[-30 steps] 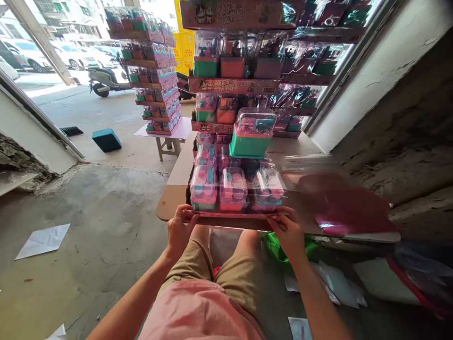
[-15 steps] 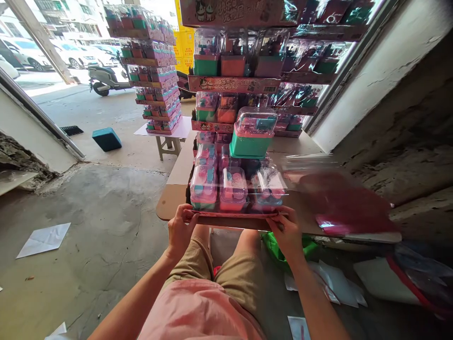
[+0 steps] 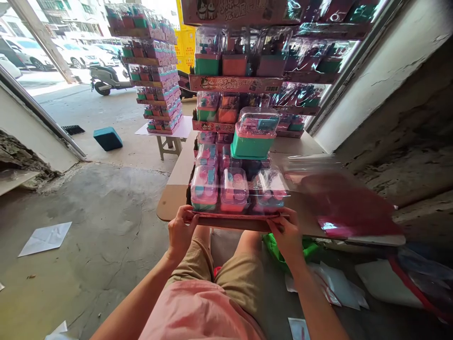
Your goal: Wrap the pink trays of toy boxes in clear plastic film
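Observation:
At the near edge of the table sits a cardboard display tray [image 3: 230,216] with small clear-lidded toy boxes [image 3: 234,189] in pink, green and blue bases. My left hand [image 3: 181,230] is closed on the tray's front left corner, thumb and fingers pinching its edge. Gripping the front right corner in the same way is my right hand [image 3: 287,231]. A shiny transparent sheet seems to lie over the front boxes; where it ends is hard to see. One larger box with a green base [image 3: 250,143] and clear lid stands on top of the boxes, toward the back.
Filled trays [image 3: 233,84] are stacked high behind. Clear plastic and dark red sheets [image 3: 357,208] lie on the table's right side. A second stack [image 3: 155,71] stands on a small table at left. Below right are a green bag [image 3: 279,250] and white bags [image 3: 336,283].

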### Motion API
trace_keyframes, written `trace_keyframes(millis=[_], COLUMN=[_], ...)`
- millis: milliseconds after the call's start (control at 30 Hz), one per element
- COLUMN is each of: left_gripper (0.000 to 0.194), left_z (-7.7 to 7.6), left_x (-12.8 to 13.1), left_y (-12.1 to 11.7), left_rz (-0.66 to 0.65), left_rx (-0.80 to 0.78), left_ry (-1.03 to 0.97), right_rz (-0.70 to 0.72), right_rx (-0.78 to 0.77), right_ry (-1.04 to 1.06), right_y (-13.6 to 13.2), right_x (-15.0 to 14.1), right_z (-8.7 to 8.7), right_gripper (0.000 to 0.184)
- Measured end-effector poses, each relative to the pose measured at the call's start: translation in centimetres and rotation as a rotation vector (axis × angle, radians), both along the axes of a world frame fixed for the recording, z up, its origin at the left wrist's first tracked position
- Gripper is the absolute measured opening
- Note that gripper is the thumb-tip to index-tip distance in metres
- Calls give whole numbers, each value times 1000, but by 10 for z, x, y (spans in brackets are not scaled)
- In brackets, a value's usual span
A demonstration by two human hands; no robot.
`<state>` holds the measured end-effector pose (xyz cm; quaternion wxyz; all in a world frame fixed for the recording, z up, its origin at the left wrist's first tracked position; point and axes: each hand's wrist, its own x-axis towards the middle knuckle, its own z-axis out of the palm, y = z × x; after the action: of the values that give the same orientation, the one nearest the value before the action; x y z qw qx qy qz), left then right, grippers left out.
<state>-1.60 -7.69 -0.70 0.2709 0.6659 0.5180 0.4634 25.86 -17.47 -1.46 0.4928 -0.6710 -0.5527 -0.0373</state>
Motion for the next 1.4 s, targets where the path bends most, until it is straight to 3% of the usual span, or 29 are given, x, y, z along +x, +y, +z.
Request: trace_keyframes(millis=[700, 967, 1200, 1300, 1400], left_gripper=[13, 11, 9, 9, 10], left_z=[2, 8, 8, 7, 5], left_x=[-1, 0, -3, -6, -10], left_y=[0, 3, 7, 9, 12], left_rz=[-14, -14, -53, -48, -28], left_rx=[12, -21, -8, 25, 66], left_ry=[2, 101, 185, 273, 417], right_rz=[-11, -50, -172, -227, -177], right_rx=[-2, 4, -27, -24, -31], right_ry=[-81, -112, -120, -81, -41], right_y=[1, 2, 4, 5, 7], right_x=[1, -3, -7, -2, 4], right_z=[1, 1, 1, 3, 3], right_gripper=[25, 25, 32, 37, 36])
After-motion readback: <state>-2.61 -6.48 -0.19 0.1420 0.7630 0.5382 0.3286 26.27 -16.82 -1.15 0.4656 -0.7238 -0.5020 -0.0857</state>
